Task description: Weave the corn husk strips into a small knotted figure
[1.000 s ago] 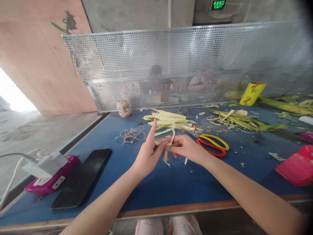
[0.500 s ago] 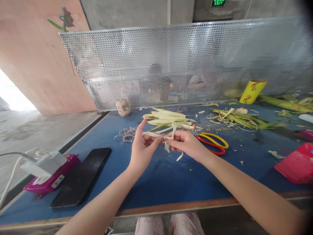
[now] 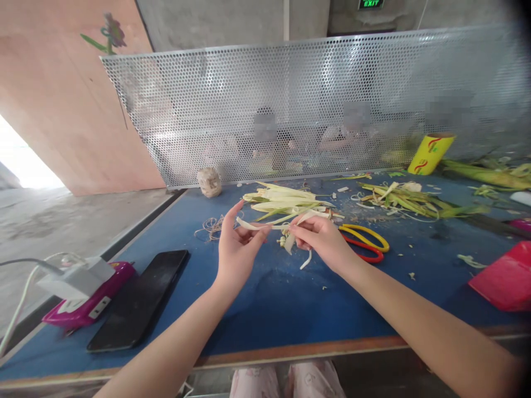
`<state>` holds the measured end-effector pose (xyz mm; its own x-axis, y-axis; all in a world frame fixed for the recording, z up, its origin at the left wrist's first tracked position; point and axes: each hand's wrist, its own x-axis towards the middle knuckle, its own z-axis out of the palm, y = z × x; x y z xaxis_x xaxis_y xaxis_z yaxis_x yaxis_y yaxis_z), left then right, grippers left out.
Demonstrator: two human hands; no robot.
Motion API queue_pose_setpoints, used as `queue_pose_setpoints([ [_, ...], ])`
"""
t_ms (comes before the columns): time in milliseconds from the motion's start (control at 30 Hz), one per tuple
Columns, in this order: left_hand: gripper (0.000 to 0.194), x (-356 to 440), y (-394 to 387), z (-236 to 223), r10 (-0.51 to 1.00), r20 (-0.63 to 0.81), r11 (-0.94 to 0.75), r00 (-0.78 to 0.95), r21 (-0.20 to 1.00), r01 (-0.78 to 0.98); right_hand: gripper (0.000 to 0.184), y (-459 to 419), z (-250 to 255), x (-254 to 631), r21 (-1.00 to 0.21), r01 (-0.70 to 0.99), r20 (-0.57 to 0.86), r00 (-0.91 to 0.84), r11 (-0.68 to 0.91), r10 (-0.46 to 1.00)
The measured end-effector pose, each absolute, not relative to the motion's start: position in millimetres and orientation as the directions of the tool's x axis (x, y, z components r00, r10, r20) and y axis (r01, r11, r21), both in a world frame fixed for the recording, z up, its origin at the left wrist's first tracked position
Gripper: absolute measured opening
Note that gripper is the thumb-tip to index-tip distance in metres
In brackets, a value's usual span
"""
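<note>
In the head view, I am watching from afar as a pale strip is spanning the gap between both hands' fingertips, above the blue tabletop. The left hand is pinching it with thumb and fingertip; the right hand is gripping it likewise, a loose piece dangling below the fingers. I am judging that this hold is calling for even, gentle tension and pinches set close together, such thin material being likely to split. The left palm is facing inward, one finger pointing up and outward; the right forearm is slanting in. Pale leaves are lying just beyond the fingertips, scissors beside the right fingers.
</note>
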<state>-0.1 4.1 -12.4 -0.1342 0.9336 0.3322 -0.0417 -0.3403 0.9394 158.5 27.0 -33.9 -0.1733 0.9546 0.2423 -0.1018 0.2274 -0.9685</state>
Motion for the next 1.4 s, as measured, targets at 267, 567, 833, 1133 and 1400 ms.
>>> queue_pose_setpoints([
  [267, 0.095, 1.1, 7.0, -20.4, 0.977, 0.200, -0.190, 0.071, 0.974, -0.122, 0.021, 27.4, -32.5, 159.9, -0.966, -0.155, 0.241, -0.262, 0.206, 0.935],
  [567, 0.082, 2.4, 1.8, -17.0, 0.971, 0.138, -0.122, 0.194, 0.988, -0.089, 0.021, 27.3, -27.8, 164.0, -0.968, -0.066, 0.252, -0.264, 0.244, 0.931],
  [833, 0.086, 5.6, -1.7, -19.6, 0.975, 0.159, -0.149, 0.153, 0.986, -0.072, 0.025, 27.1, -28.6, 165.2, -0.963, -0.185, 0.245, -0.312, 0.195, 0.918],
  [1133, 0.105, 4.8, -2.3, -21.5, 0.962, 0.249, -0.225, 0.109, 0.954, -0.199, 0.023, 24.7, -31.5, 159.3, -0.978, -0.100, 0.210, -0.407, 0.186, 0.889],
  [1400, 0.104, 7.8, -1.4, -19.4, 0.970, 0.172, -0.119, 0.171, 0.952, -0.282, 0.016, 17.5, -23.7, 159.2, -0.952, -0.127, 0.307, -0.421, 0.280, 0.854],
])
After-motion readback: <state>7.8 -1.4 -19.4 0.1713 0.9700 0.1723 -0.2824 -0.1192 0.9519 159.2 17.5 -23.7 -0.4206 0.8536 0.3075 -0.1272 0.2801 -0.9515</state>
